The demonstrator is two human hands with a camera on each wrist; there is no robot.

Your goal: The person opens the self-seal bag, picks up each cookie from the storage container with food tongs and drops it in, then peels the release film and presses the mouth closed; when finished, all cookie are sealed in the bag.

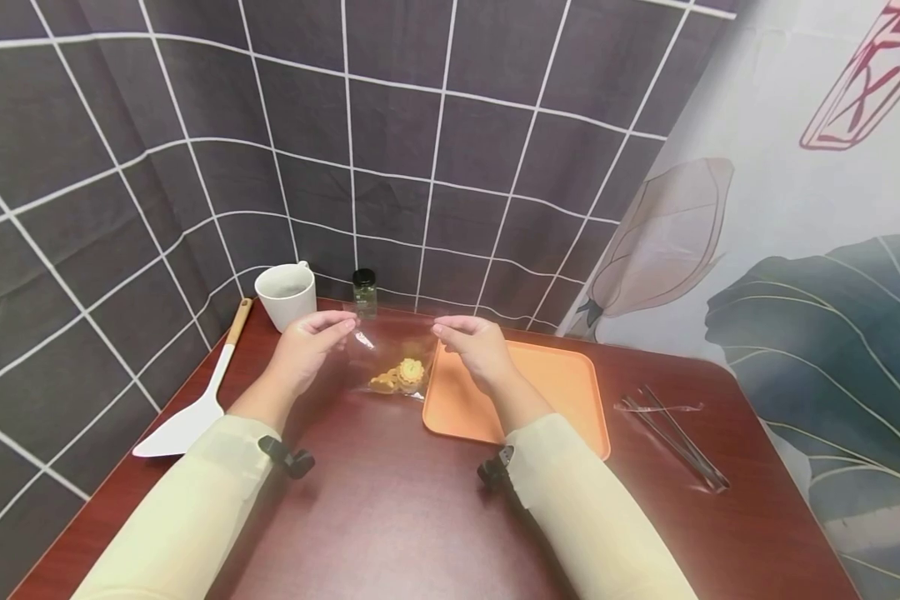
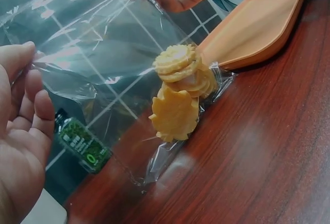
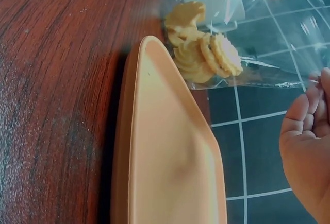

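A clear plastic bag (image 1: 375,354) hangs between both hands, with several yellow flower-shaped cookies (image 2: 175,113) gathered in its bottom. My left hand (image 1: 307,346) pinches one upper corner between thumb and fingers. At the opposite upper corner, my right hand (image 1: 476,346) pinches the film, above the left part of an orange tray (image 1: 547,375). In the right wrist view the cookies (image 3: 206,54) lie stacked in the bag's lower end, near the tray's corner. The bag's bottom is at or just above the table; which one I cannot tell.
Behind the bag stand a small black-lidded jar (image 1: 364,292) and a white mug (image 1: 287,292). A white spatula with a wooden handle (image 1: 206,404) lies along the left edge. Metal tongs (image 1: 678,437) lie right of the tray, with a strip of clear film across them.
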